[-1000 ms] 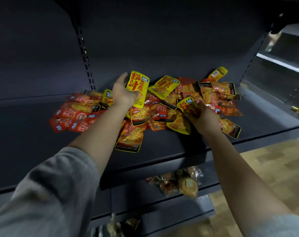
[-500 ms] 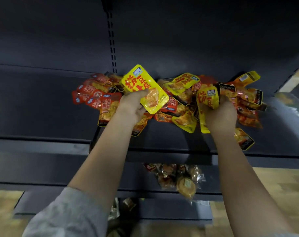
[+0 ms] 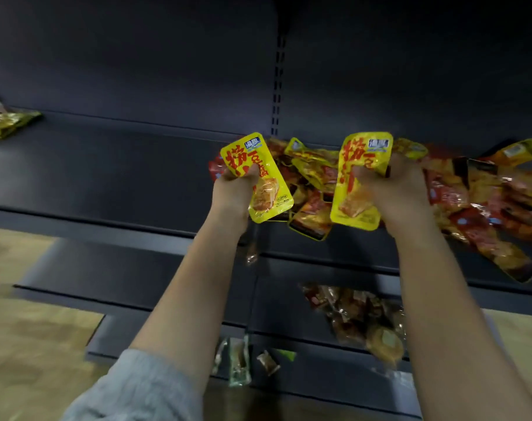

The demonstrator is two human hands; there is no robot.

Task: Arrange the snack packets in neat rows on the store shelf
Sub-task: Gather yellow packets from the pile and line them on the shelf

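Observation:
My left hand (image 3: pixel 232 192) grips a yellow snack packet (image 3: pixel 258 180) with red lettering, held up above the dark shelf (image 3: pixel 106 177). My right hand (image 3: pixel 395 189) grips a second yellow packet (image 3: pixel 360 183) of the same kind beside it. Both packets face me, lifted in front of a loose pile of red and yellow packets (image 3: pixel 486 202) that covers the right part of the shelf. The pile runs behind both hands and partly overhangs the shelf's front edge at the right.
The left stretch of the shelf is bare up to some gold packets (image 3: pixel 6 126) at the far left. A slotted upright (image 3: pixel 277 86) splits the back panel. Lower shelves hold clear-wrapped snacks (image 3: pixel 358 317) and small packets (image 3: pixel 240 360). Wooden floor lies at the left.
The view has swung left, so the pile now sits to the right. Both hands have lifted their yellow packets clear of the pile and turned them upright, facing me.

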